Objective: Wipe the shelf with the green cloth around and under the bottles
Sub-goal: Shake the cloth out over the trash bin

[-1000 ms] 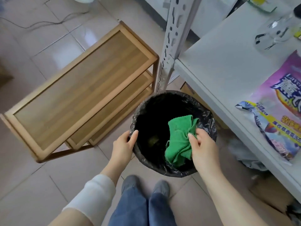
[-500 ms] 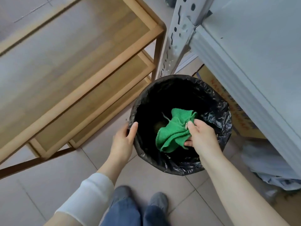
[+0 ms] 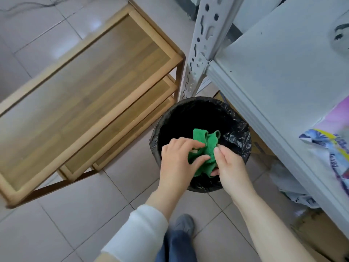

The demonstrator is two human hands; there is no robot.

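Hanging over the black-lined bin (image 3: 236, 127), the green cloth (image 3: 206, 148) is pinched by both hands. Left hand (image 3: 176, 163) and right hand (image 3: 229, 167) each close fingers on it. Beside them stands the white shelf (image 3: 283, 72).

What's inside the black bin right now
Only the black liner shows inside the bin; its bottom is dark. Both hands, left and right, hold the green cloth over the opening, covering part.

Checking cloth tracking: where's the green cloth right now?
Head view, centre: the green cloth is bunched between the left hand and right hand, over the open black-lined bin on the floor beside the white shelf.
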